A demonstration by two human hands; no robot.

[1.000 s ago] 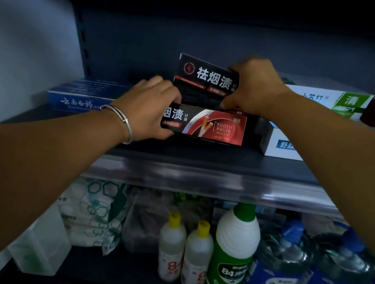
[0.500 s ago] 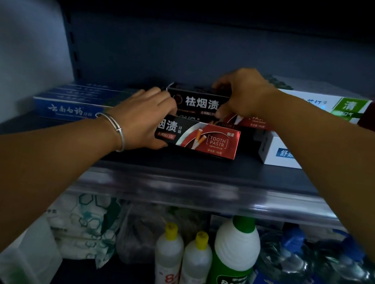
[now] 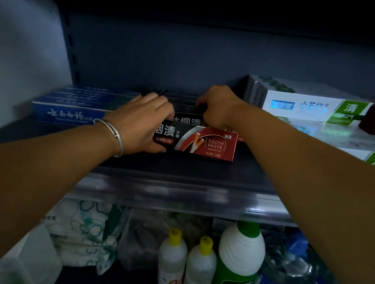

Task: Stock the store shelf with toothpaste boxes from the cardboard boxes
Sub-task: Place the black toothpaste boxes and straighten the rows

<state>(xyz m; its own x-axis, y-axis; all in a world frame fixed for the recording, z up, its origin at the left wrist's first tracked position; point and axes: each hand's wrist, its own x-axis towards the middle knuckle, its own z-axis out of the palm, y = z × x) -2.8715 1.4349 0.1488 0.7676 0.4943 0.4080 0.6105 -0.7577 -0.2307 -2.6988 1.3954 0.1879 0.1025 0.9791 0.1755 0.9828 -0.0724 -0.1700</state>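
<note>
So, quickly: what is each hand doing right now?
Left hand: grips the front black-and-red toothpaste box.
Right hand: fingers curled on the rear black box.

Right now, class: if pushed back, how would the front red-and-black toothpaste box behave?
The toothpaste box probably slides rather than rolls, lying flat-sided on the shelf. Its thin carton looks light and may dent under the left hand.
</note>
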